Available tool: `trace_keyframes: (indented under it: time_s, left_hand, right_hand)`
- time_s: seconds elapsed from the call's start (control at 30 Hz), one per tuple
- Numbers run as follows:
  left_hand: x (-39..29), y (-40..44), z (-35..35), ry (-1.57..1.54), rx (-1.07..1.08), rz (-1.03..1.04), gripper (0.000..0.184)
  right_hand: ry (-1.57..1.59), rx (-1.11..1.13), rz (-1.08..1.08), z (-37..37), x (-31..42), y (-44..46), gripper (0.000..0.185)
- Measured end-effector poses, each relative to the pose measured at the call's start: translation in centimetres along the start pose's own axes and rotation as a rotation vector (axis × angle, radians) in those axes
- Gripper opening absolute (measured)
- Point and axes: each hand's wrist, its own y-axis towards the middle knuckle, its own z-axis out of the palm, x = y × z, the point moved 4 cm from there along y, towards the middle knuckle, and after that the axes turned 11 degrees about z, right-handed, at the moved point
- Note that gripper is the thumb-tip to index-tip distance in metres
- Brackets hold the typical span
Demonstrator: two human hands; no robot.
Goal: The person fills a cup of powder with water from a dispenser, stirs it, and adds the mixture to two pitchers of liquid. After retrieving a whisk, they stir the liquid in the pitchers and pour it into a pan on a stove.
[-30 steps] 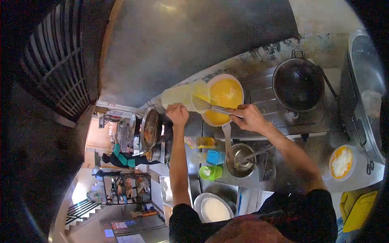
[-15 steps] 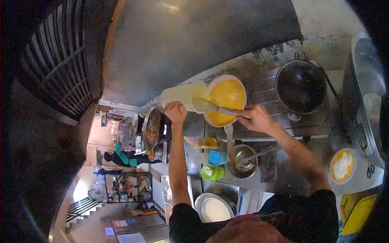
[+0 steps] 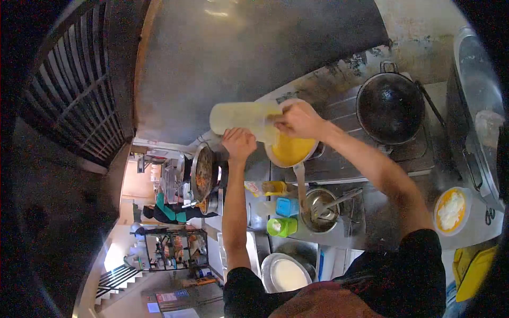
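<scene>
My left hand (image 3: 239, 143) is closed on a tall translucent plastic container (image 3: 228, 117), tipped with its mouth over a saucepan (image 3: 299, 165). Yellow liquid (image 3: 291, 151) fills much of the saucepan, whose long handle points toward my body. My right hand (image 3: 301, 122) is closed at the container's mouth, above the saucepan, gripping the whisk. The whisk's wires are hidden or blurred inside the container. Close by stands a metal pot (image 3: 331, 225) with a utensil resting in it.
A black wok (image 3: 389, 108) sits on the stove right of the saucepan. Green (image 3: 281, 227) and blue (image 3: 286, 206) tubs stand nearer me. A bowl with white and orange food (image 3: 450, 210) is at right. A pan of food (image 3: 203, 175) and a co-worker (image 3: 169, 209) are at left.
My right hand has moved up and left, carrying the whisk from over the saucepan into the container's mouth. My left hand has shifted slightly right along with the container.
</scene>
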Motion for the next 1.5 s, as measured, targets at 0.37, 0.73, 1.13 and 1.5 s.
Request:
trace_keyframes:
  time_s: [0.37,0.73,1.13,1.5]
  left_hand:
    - [1.6,-0.3,0.5,0.044,0.006,0.051,0.011]
    - [1.6,-0.3,-0.2,0.054,0.054,0.054,0.013]
    - [1.8,-0.3,-0.6,0.067,0.024,0.024,0.017]
    - [1.2,-0.8,-1.0,0.081,-0.003,0.016,0.020]
  right_hand:
    - [0.175,-0.069,0.095,-0.7,-1.9,-1.8,0.027]
    - [0.256,-0.027,0.244,-1.3,-4.3,-3.1,0.028]
    - [0.213,-0.066,0.324,-1.1,-0.1,-5.2,0.028]
    - [0.218,-0.131,0.350,1.2,4.2,-7.5,0.030]
